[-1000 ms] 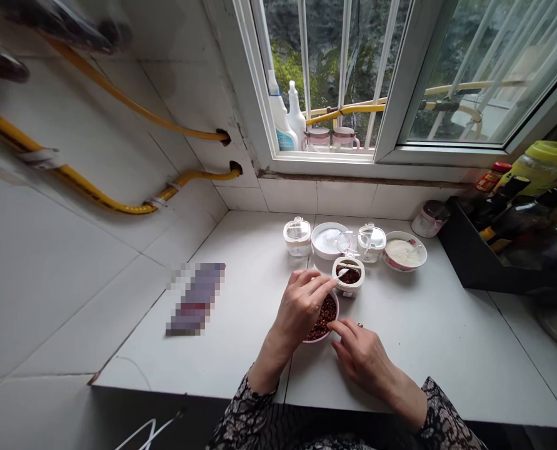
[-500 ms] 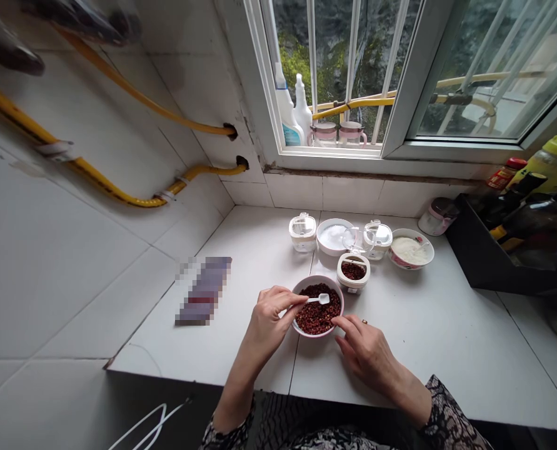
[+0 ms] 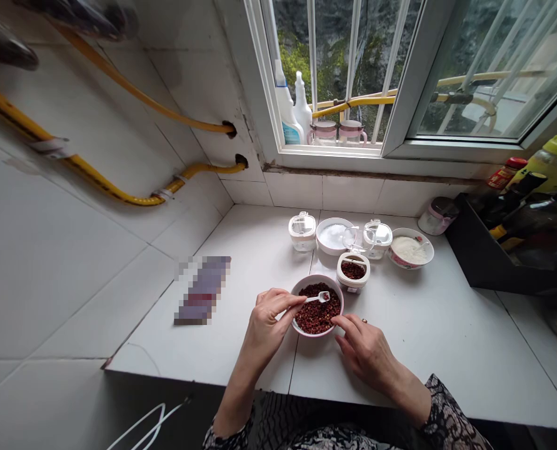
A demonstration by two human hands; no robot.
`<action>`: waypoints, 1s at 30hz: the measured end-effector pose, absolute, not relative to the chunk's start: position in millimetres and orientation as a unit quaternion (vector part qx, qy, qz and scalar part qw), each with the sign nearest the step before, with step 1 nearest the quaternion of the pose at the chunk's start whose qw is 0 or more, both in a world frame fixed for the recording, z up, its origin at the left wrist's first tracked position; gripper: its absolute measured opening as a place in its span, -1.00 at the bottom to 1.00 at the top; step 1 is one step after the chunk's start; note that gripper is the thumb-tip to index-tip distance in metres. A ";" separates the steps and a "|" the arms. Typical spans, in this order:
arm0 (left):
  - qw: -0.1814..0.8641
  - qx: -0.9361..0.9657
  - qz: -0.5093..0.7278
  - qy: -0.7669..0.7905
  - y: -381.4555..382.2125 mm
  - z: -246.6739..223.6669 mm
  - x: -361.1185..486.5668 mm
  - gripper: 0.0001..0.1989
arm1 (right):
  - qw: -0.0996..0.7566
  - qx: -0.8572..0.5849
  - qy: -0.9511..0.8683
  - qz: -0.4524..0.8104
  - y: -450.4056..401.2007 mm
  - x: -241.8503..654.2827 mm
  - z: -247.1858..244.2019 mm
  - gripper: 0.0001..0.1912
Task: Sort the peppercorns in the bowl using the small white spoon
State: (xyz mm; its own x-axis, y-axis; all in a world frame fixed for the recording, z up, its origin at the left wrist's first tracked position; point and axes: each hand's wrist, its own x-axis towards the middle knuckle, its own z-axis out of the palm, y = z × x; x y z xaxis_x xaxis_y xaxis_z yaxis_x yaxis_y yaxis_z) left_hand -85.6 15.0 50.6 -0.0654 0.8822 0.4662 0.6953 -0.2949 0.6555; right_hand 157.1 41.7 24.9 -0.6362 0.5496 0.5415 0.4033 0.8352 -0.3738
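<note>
My left hand (image 3: 271,322) pinches the handle of a small white spoon (image 3: 324,297) over a bowl (image 3: 341,299) of dark red peppercorns (image 3: 314,317). A few reddish bits lie in the spoon's scoop. On the bowl's right rim rest the fingertips of my right hand (image 3: 365,347), closed on the edge. Just behind the bowl stands an open jar (image 3: 353,284) with the same dark red grains inside. Behind it are a bowl of white grains (image 3: 335,236), two clear lidded jars (image 3: 302,232) (image 3: 377,239) and a flowered bowl of pale powder (image 3: 410,249).
A black box (image 3: 484,265) of bottles stands at the right, beside a dark-lidded jar (image 3: 437,217). A blurred flat item (image 3: 203,294) lies at the left. Spray bottles (image 3: 301,109) and pink cups stand on the windowsill. Yellow pipes (image 3: 104,181) run along the left wall.
The spoon's scoop, white and bare before, now carries a few reddish bits and has shifted very slightly up. My right hand has stayed in place at the bowl's rim.
</note>
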 end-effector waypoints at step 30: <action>0.122 0.674 0.431 0.587 20.0 45.3 -75.0 -0.83 | 0.334 -0.268 -0.897 0.109 40.7 156.4 26.6 -0.66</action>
State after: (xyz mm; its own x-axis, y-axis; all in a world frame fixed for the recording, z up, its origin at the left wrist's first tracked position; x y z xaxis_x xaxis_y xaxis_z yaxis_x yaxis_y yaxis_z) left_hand -75.0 20.0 45.3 -0.0626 0.8965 0.4386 0.6867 -0.2802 0.6707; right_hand 156.4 40.7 26.6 -0.6329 0.5534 0.5415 0.4080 0.8328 -0.3742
